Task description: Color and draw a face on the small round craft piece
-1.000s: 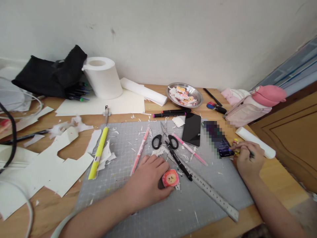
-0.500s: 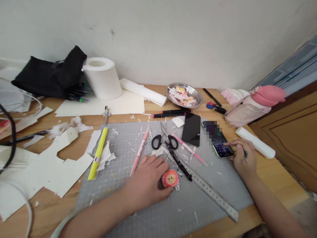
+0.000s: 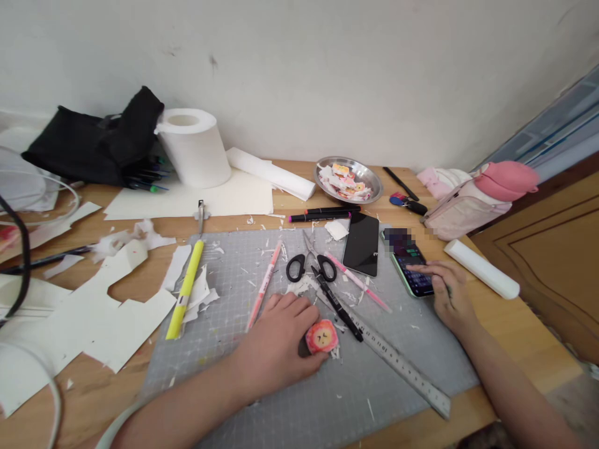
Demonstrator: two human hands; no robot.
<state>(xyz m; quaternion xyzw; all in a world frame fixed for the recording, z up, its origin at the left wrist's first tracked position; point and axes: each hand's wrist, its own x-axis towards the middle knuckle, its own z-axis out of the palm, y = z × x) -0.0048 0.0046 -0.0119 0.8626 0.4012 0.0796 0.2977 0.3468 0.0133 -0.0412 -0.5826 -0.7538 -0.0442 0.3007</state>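
My left hand point(image 3: 281, 340) rests on the grey cutting mat point(image 3: 219, 386), its thumb and fingers curled round a small red-pink paper piece point(image 3: 322, 337) with a yellow face drawn on it. Over at the right, my right hand point(image 3: 452, 296) stretches its index finger onto the lit screen of a smartphone point(image 3: 412, 265), where a keyboard shows; the other fingers are partly bent. Part of that screen is blurred out. Between my hands lie black-handled scissors point(image 3: 326, 267), a black pen point(image 3: 337, 307), a steel ruler point(image 3: 402, 365) and a pink marker point(image 3: 358, 282).
A yellow-handled knife point(image 3: 185, 290), an orange-pink marker point(image 3: 264, 284) and a dark phone point(image 3: 362, 243) lie on the mat. Behind are a metal bowl point(image 3: 377, 187) of paper pieces and a tissue roll point(image 3: 196, 153). Cut paper point(image 3: 93, 299) covers the left; a pink bottle point(image 3: 508, 179) stands right.
My right hand has shifted slightly left on the phone, its index finger now further across the keyboard. My left hand and the paper piece have stayed in place.
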